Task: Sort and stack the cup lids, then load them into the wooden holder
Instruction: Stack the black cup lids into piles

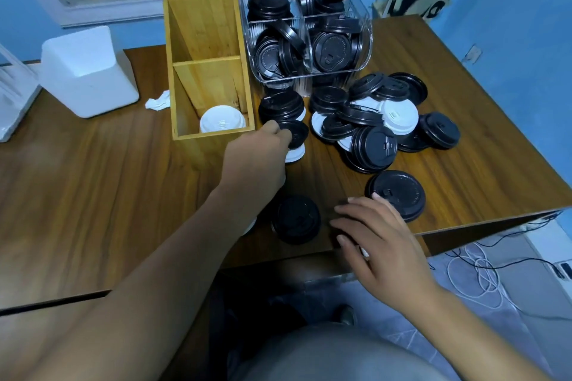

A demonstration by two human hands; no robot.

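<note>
Head view: white lid (296, 154) half under left hand (263, 148) and black lid (297, 132)

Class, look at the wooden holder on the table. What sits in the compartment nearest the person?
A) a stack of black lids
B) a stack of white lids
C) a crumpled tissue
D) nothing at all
B: a stack of white lids stands in the nearest compartment of the wooden holder, top side up.

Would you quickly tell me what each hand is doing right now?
Left hand: fingers grip a black lid.
Right hand: open, fingers spread, gripping nothing.
</note>
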